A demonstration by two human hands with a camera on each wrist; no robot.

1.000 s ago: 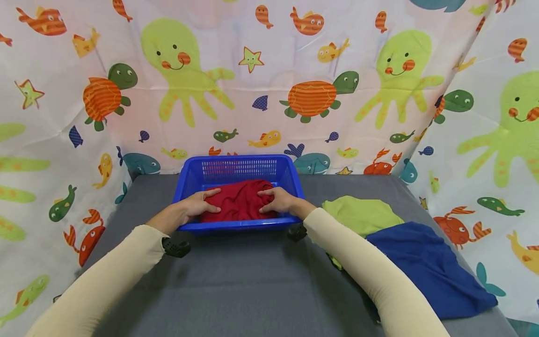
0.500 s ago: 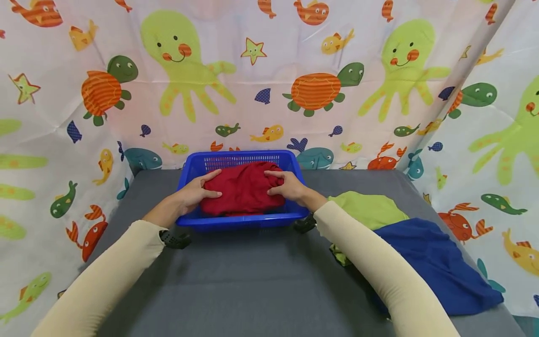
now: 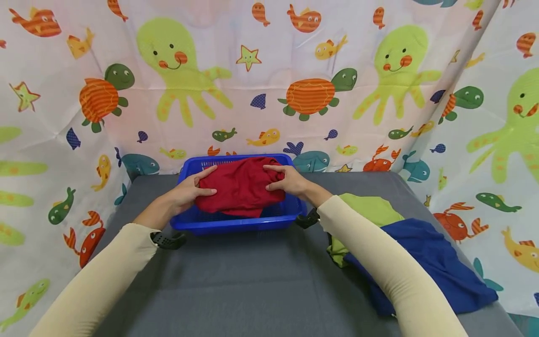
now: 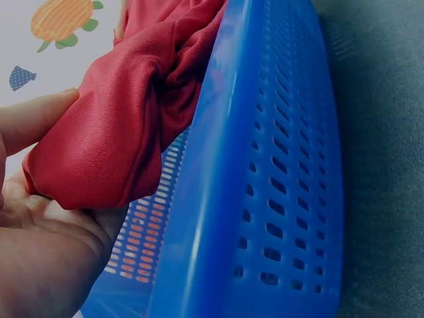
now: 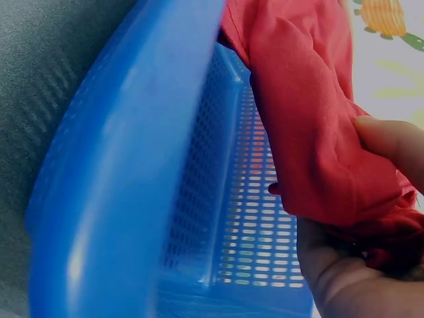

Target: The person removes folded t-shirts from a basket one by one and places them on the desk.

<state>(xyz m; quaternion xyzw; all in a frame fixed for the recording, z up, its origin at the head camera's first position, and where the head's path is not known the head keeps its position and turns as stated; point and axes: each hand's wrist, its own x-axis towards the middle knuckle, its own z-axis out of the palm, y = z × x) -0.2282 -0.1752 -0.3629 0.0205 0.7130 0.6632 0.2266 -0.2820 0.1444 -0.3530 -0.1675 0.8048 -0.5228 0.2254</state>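
A bundled red cloth [image 3: 240, 185] hangs between my two hands over the blue plastic basket [image 3: 236, 224]. At its left end my left hand [image 3: 185, 192] grips it, thumb on the near side and fingers behind and below. On the opposite end my right hand [image 3: 294, 181] pinches the cloth between thumb and fingers. Both wrist views show gaps between the red cloth [image 4: 106, 126] and the slotted basket wall, so the bundle is raised off the basket floor. Some of my fingertips are hidden by the folds.
To the right on the grey table [image 3: 236, 290] lie a lime-green cloth [image 3: 370, 208] and a dark blue cloth [image 3: 433, 267], partly under my right sleeve. A white curtain with printed sea animals [image 3: 252, 107] stands behind the basket and along both sides.
The red cloth has risen from inside the basket to above it, held in both hands. A loose flap now hangs at its lower edge. The green and blue cloths stay on the table.
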